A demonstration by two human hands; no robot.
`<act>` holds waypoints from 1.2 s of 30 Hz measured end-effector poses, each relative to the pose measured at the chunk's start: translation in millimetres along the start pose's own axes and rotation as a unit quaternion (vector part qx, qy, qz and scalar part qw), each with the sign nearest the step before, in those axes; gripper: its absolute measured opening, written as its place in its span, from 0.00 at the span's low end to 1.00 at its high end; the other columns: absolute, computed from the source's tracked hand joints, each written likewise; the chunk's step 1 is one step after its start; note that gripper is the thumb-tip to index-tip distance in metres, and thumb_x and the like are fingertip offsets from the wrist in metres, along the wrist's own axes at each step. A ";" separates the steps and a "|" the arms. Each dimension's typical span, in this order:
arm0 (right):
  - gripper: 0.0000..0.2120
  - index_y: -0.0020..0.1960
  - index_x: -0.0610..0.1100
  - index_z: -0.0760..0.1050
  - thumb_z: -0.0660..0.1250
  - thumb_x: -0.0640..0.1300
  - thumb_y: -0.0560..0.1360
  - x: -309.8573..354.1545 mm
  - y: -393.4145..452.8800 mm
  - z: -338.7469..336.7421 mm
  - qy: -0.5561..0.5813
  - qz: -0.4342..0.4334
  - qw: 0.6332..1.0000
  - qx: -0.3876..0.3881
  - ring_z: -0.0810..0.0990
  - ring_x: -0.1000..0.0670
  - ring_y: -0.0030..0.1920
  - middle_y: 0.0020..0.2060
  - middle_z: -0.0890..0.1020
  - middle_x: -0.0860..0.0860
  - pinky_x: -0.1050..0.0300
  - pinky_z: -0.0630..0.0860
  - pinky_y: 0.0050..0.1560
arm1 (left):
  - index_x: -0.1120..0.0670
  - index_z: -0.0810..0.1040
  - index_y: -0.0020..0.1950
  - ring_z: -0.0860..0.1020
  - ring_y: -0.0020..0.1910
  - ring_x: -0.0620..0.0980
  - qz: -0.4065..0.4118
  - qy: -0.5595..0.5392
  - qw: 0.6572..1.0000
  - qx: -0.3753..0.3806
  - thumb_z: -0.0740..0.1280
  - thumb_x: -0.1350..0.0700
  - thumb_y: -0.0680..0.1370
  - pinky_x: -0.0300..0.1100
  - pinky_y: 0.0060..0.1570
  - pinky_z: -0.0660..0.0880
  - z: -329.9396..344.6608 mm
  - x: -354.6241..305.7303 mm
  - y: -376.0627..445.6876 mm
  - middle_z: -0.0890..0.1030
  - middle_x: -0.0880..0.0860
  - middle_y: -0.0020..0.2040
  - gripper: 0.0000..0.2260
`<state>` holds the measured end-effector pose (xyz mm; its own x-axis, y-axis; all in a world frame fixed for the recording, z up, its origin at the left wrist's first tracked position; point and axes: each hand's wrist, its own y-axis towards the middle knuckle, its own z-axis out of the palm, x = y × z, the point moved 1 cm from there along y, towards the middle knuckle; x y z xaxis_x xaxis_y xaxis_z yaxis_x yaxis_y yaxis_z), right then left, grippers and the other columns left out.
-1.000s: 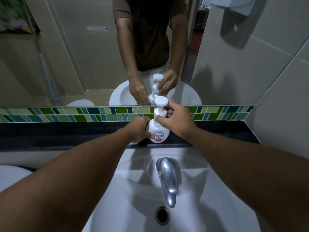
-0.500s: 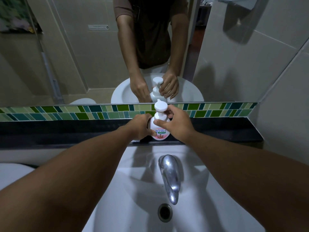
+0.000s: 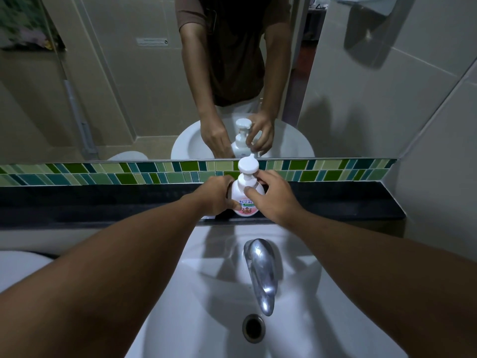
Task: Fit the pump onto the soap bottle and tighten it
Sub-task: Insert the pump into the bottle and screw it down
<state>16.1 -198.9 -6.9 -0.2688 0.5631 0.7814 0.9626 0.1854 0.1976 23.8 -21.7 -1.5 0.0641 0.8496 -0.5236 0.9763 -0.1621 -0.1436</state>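
two hands (image 3: 273, 196) on soap bottle (image 3: 245, 200), right fingers pinching pump (image 3: 246, 174)

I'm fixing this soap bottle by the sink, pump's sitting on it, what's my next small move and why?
Probably another tightening twist of the collar with the right hand, since its fingers already pinch below the pump, while the left hand steadies the soap bottle upright on the dark ledge.

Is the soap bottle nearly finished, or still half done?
Done: the pump sits upright on the soap bottle, which stands on the dark ledge. In hand: left hand steadies the bottle, right hand grips the collar. Left: I can't tell how tight it is.
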 end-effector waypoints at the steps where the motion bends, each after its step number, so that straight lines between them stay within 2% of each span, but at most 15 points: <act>1: 0.18 0.64 0.45 0.81 0.72 0.43 0.75 -0.7 1.1 0.0 -0.006 -0.002 1.000 0.003 0.78 0.48 0.51 0.51 0.78 0.47 0.54 0.75 0.55 | 0.56 0.78 0.64 0.80 0.55 0.57 0.002 -0.001 1.000 0.000 0.80 0.52 0.70 0.47 0.54 0.75 0.1 0.4 0.2 0.83 0.56 0.59 0.26; 6: 0.15 0.60 0.43 0.82 0.75 0.46 0.75 0.7 5.2 -0.9 -0.010 0.006 1.000 0.011 0.80 0.49 0.49 0.50 0.81 0.47 0.55 0.75 0.51 | 0.57 0.77 0.64 0.80 0.54 0.56 0.006 -0.002 1.000 -0.001 0.80 0.52 0.70 0.47 0.54 0.76 0.1 0.2 -0.2 0.83 0.56 0.59 0.26; 11: 0.30 0.52 0.42 0.75 0.84 0.56 0.61 8.3 13.1 7.9 0.002 0.082 0.995 -0.051 0.83 0.48 0.46 0.46 0.84 0.50 0.51 0.80 0.46 | 0.53 0.76 0.52 0.75 0.46 0.52 0.010 0.005 1.000 -0.004 0.80 0.53 0.71 0.43 0.45 0.69 0.3 -0.6 -2.0 0.81 0.54 0.50 0.17; 13: 0.37 0.55 0.44 0.71 0.86 0.58 0.57 11.5 14.9 10.7 0.001 0.079 0.995 -0.061 0.82 0.49 0.47 0.48 0.84 0.50 0.54 0.78 0.46 | 0.53 0.75 0.51 0.75 0.47 0.52 0.010 0.000 1.000 -0.005 0.80 0.53 0.71 0.44 0.45 0.69 1.3 0.1 -1.9 0.81 0.53 0.49 0.16; 16: 0.47 0.69 0.51 0.66 0.86 0.58 0.57 7.4 11.0 8.1 0.048 0.061 0.996 -0.031 0.82 0.50 0.53 0.55 0.83 0.50 0.54 0.78 0.54 | 0.55 0.78 0.57 0.78 0.50 0.53 0.009 -0.002 1.000 -0.001 0.80 0.53 0.70 0.45 0.47 0.71 1.5 0.1 -0.1 0.83 0.55 0.55 0.19; 17: 0.46 0.71 0.54 0.66 0.85 0.58 0.59 3.7 9.5 6.2 0.066 0.050 0.997 -0.013 0.83 0.51 0.55 0.56 0.83 0.51 0.54 0.79 0.56 | 0.55 0.78 0.58 0.79 0.51 0.54 0.009 -0.002 1.000 -0.001 0.80 0.53 0.70 0.45 0.48 0.72 1.1 0.1 0.3 0.83 0.55 0.56 0.20; 19: 0.36 0.72 0.57 0.69 0.80 0.52 0.67 -2.1 7.7 1.4 0.100 0.029 0.994 0.026 0.84 0.52 0.56 0.58 0.83 0.53 0.51 0.80 0.59 | 0.56 0.78 0.60 0.80 0.54 0.56 0.007 -0.006 1.000 -0.004 0.80 0.53 0.70 0.46 0.51 0.74 0.5 0.0 -0.1 0.83 0.56 0.57 0.22; 21: 0.27 0.71 0.56 0.73 0.73 0.45 0.74 -2.8 8.2 -3.9 0.089 0.031 0.994 0.057 0.82 0.50 0.57 0.58 0.81 0.51 0.52 0.78 0.58 | 0.56 0.78 0.63 0.80 0.55 0.56 0.006 -0.008 1.000 -0.008 0.81 0.53 0.69 0.49 0.55 0.76 1.1 0.6 -0.4 0.83 0.56 0.59 0.25; 23: 0.19 0.68 0.51 0.78 0.69 0.46 0.77 -4.3 10.0 -6.6 0.022 0.038 0.996 0.078 0.80 0.47 0.58 0.57 0.78 0.48 0.54 0.73 0.59 | 0.56 0.78 0.63 0.81 0.56 0.56 0.002 -0.010 1.000 -0.006 0.81 0.53 0.69 0.51 0.58 0.77 2.7 1.1 -0.4 0.84 0.56 0.59 0.26; 25: 0.16 0.63 0.49 0.79 0.72 0.50 0.76 -5.2 11.0 -5.1 0.009 0.037 0.996 0.078 0.81 0.48 0.56 0.55 0.79 0.48 0.50 0.76 0.60 | 0.56 0.78 0.63 0.81 0.55 0.56 0.002 -0.008 1.000 -0.006 0.81 0.52 0.69 0.51 0.57 0.78 3.2 1.0 -0.1 0.84 0.56 0.59 0.25; 27: 0.19 0.56 0.46 0.77 0.77 0.55 0.71 -2.0 11.6 -0.4 0.029 0.057 0.997 0.045 0.83 0.48 0.51 0.51 0.83 0.49 0.45 0.80 0.55 | 0.56 0.78 0.62 0.80 0.52 0.55 0.004 -0.005 1.000 -0.010 0.81 0.52 0.69 0.48 0.52 0.77 2.9 0.9 -0.3 0.84 0.56 0.57 0.24; 29: 0.28 0.51 0.43 0.74 0.82 0.58 0.63 3.5 13.5 3.7 0.004 0.086 0.996 -0.007 0.82 0.46 0.47 0.46 0.83 0.48 0.45 0.80 0.48 | 0.56 0.78 0.59 0.78 0.49 0.53 0.007 -0.002 1.000 -0.012 0.80 0.52 0.70 0.45 0.47 0.73 3.3 1.9 -0.8 0.83 0.55 0.55 0.22; 31: 0.38 0.57 0.46 0.71 0.84 0.62 0.57 7.8 14.4 5.5 -0.003 0.088 0.996 -0.019 0.82 0.47 0.49 0.49 0.83 0.49 0.47 0.80 0.49 | 0.55 0.79 0.58 0.78 0.49 0.52 0.012 0.000 1.000 -0.015 0.80 0.52 0.70 0.45 0.47 0.72 4.5 3.9 -0.8 0.84 0.55 0.55 0.20; 33: 0.45 0.67 0.54 0.67 0.82 0.65 0.56 6.2 14.2 6.1 0.035 0.067 0.997 0.011 0.82 0.49 0.56 0.57 0.82 0.50 0.50 0.79 0.57 | 0.55 0.79 0.58 0.80 0.52 0.55 0.011 -0.001 1.000 -0.015 0.80 0.51 0.70 0.46 0.48 0.74 4.7 4.5 -1.0 0.84 0.55 0.55 0.20; 36: 0.36 0.72 0.64 0.68 0.76 0.58 0.67 -2.0 13.2 1.7 0.074 0.032 0.995 0.057 0.83 0.50 0.58 0.60 0.81 0.50 0.46 0.79 0.62 | 0.55 0.79 0.61 0.81 0.55 0.57 0.006 -0.007 1.000 -0.018 0.80 0.52 0.70 0.48 0.53 0.76 3.5 2.6 -1.7 0.84 0.55 0.57 0.23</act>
<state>29.4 -196.2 -6.9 -0.1903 0.4538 0.8705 0.9655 0.2470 0.0823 21.6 -21.0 -5.6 0.0727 0.8411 -0.5360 0.9823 -0.1535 -0.1076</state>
